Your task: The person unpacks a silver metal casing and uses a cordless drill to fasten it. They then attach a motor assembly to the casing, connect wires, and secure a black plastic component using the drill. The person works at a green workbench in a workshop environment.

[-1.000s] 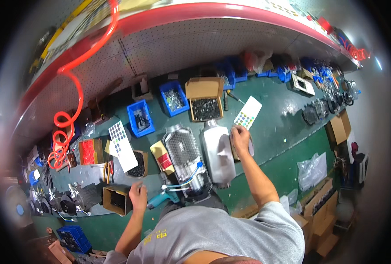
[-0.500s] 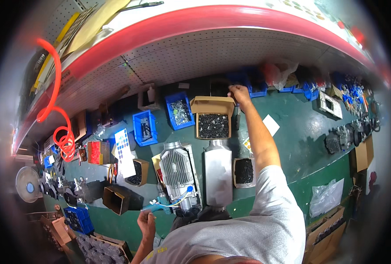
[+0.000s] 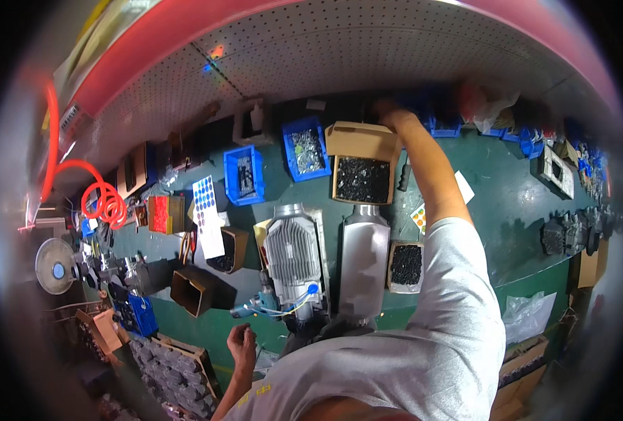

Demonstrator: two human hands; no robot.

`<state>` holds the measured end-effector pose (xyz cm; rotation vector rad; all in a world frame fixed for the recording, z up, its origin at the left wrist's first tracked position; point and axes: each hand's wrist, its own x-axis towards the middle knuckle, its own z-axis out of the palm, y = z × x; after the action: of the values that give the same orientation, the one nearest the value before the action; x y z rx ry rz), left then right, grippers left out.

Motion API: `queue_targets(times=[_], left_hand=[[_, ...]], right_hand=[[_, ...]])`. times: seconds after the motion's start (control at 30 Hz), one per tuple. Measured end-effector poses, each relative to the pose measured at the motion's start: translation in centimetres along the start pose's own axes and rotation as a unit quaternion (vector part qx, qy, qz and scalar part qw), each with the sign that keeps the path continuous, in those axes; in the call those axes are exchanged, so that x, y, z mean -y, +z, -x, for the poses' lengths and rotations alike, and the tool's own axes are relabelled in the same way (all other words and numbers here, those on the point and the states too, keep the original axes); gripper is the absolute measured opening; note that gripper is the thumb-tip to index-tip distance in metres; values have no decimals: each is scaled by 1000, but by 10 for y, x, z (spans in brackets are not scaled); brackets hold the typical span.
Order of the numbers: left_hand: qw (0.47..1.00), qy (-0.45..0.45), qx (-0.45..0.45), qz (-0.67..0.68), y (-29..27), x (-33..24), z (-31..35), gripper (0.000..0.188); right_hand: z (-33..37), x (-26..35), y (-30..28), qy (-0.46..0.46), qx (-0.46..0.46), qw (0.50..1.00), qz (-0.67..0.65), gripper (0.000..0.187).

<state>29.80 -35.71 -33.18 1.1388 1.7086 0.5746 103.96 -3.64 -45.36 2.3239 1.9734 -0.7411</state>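
My right arm stretches far over the bench, and my right hand (image 3: 395, 116) is in the shadow behind the raised flap of a cardboard box (image 3: 362, 180) of small black parts. Its fingers are hidden. My left hand (image 3: 241, 344) is low by the bench's front edge, fingers curled, with nothing visible in them. Just above it lies a teal power screwdriver (image 3: 250, 309), apart from the hand. In front of me is a finned grey metal housing (image 3: 294, 245) with wires and a blue round piece (image 3: 313, 288). Beside it stands a smooth silver housing (image 3: 362, 259).
Two blue bins (image 3: 243, 175) of small metal parts stand behind the housings. A small box of black parts (image 3: 405, 268) sits under my right arm. A dark-handled tool (image 3: 404, 177) lies beside the open box. A red coiled hose (image 3: 101, 200) hangs at left. A perforated shelf (image 3: 311, 52) overhangs the back.
My right hand has gone deeper into the shadow behind the box. My left hand has come away from the screwdriver. The whole view has shifted.
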Motion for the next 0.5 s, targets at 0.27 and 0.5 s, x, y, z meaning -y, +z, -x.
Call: queue_targets(times=[0.27,0.5], left_hand=[[1000,6,-15,-11,1,6,11,13],[991,128,-46,-21,-7,-34,-3,8]], right_hand=[[35,29,-10,-1,-97,995,-40,31],[118,100,-39,72,-399,784,-470,15]])
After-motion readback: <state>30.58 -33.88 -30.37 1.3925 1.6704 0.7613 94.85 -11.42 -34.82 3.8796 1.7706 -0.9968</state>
